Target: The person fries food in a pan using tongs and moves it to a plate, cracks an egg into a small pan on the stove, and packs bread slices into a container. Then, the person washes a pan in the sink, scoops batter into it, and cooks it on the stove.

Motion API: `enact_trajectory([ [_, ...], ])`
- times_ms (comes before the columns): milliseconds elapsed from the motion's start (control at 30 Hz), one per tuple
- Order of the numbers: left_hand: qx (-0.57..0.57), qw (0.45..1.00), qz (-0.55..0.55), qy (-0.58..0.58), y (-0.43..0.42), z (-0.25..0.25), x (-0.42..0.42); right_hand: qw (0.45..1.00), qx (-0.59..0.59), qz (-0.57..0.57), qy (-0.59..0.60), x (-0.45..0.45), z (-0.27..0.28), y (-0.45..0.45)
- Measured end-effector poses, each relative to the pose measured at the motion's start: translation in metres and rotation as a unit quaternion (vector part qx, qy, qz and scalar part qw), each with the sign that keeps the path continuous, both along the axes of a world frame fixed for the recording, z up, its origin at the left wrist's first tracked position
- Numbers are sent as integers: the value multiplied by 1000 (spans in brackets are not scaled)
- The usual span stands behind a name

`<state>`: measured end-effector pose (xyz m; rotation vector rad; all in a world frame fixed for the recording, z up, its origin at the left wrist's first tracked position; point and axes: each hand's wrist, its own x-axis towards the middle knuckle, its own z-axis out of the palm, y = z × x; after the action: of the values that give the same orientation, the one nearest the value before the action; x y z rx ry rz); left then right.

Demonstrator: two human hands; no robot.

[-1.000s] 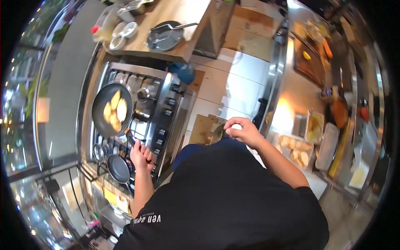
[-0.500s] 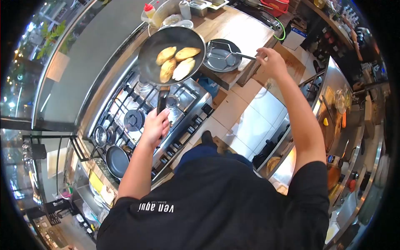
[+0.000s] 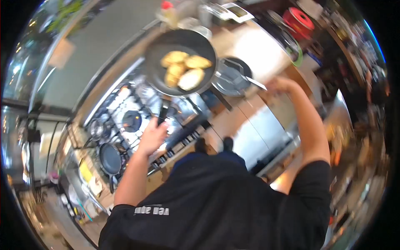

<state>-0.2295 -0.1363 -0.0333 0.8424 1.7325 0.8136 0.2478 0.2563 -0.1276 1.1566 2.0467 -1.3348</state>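
My left hand [image 3: 154, 135] is closed around the black handle of a large frying pan [image 3: 154, 71], which is raised over the stove's far end. Several golden-brown pieces of food [image 3: 191, 78] lie in this pan. My right hand [image 3: 280, 86] is at the handle end of a metal utensil [image 3: 255, 82]; motion blur hides its fingers and whether they touch the handle. The utensil's wire head rests on a dark plate or shallow pan [image 3: 231, 77] at the counter's edge.
A smaller pan [image 3: 110, 159] sits at the near left of the stove [image 3: 131, 121]. Beyond the raised pan are a red-capped bottle [image 3: 168, 12] and metal containers [image 3: 237, 12]. A red pot [image 3: 298, 23] stands at the upper right. Tiled floor [image 3: 254, 125] lies below the counter.
The frying pan has risen from the stove toward the counter in my left hand. My right hand has reached forward from my waist to the utensil's handle end. The view has turned and blurred.
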Motion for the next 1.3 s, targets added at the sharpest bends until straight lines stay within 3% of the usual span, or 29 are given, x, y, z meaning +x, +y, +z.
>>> enact_trajectory([
  [33,89,974,-92,188,-22,-50,-8,969,54,188,150,23,-27,10],
  [67,161,890,-175,390,-38,-93,-19,990,0,87,111,3,6,-15],
  [100,3,973,-47,225,-16,-16,17,979,8,-40,202,9,-2,-25],
  [133,-30,994,-2,106,-7,-4,21,967,-27,-68,243,21,-34,-8],
  [167,-6,997,15,72,-3,6,22,940,-134,-202,241,14,-20,-27],
  [200,7,999,21,28,-2,8,31,928,-161,-182,281,22,-37,-25],
  [267,15,999,27,41,0,3,38,908,-161,-268,279,26,-28,-42],
  [367,12,998,35,52,1,3,54,878,-197,-284,331,36,-30,-52],
  [500,-4,997,72,-21,7,27,78,888,-182,-214,364,26,-23,-62],
  [733,-4,995,88,-51,10,25,91,842,-254,-246,408,23,-47,-74],
  [767,-15,996,87,3,11,26,92,845,-238,-222,425,27,-47,-75],
  [800,-34,995,79,52,10,25,91,870,-137,-171,441,30,-44,-75],
  [833,17,988,55,146,7,3,83,870,-59,-168,460,39,-56,-77],
  [867,-1,982,57,183,11,22,96,873,-22,-151,462,45,-27,-89],
  [933,12,977,26,212,17,20,97,861,-78,-222,450,63,-1,-106],
  [967,21,986,23,164,21,4,91,869,-62,-224,437,73,3,-107],
  [1067,39,969,-20,241,40,7,107,870,-39,-248,424,88,36,-120],
  [1200,101,925,-55,363,52,-14,109,856,-35,-271,438,98,31,-133],
  [1300,75,915,-67,390,58,-10,121,850,-26,-278,446,104,26,-144],
])
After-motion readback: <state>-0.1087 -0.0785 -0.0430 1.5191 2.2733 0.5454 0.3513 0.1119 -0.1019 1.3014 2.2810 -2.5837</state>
